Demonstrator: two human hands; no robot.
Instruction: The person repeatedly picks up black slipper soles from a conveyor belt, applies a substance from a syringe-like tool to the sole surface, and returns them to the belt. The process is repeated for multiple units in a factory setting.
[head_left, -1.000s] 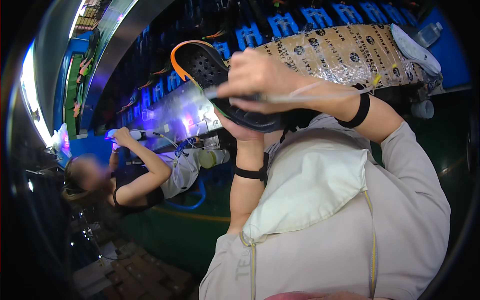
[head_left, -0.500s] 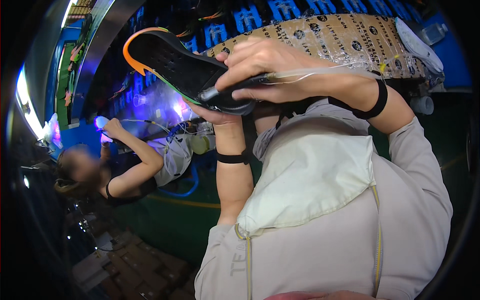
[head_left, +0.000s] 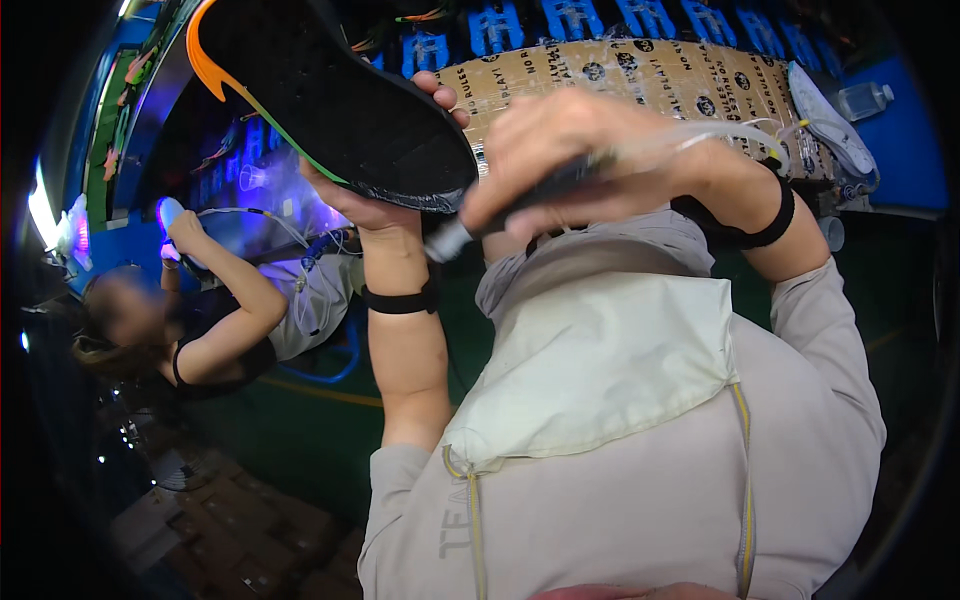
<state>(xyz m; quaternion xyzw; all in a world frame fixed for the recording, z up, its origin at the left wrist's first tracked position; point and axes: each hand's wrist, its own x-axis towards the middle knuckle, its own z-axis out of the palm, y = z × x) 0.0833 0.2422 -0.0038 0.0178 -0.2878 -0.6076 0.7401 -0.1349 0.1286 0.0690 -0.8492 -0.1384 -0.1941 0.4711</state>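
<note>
My left hand (head_left: 362,207) grips a black shoe sole (head_left: 350,115) from beneath, its fingertips curling over the right edge. The sole has an orange flare at one end and a green strip along its side. Its lower end looks wet and shiny. Closed around the dark handle of a brush (head_left: 449,241) is my right hand (head_left: 575,150), blurred by motion. The pale brush tip hangs just below the sole's lower end, apart from its face. From the handle a translucent hose (head_left: 735,130) trails over my right wrist.
A cardboard-covered surface (head_left: 660,95) lies beyond my hands, with a row of blue racks (head_left: 490,35) behind it. At the right are a white flat piece (head_left: 832,120) and a transparent bottle (head_left: 866,99). A co-worker (head_left: 235,290) at left holds a lit sole (head_left: 168,215).
The sole in my left hand has moved left and up and looks larger. My right hand has drawn the brush off the sole's face, down past its lower end.
</note>
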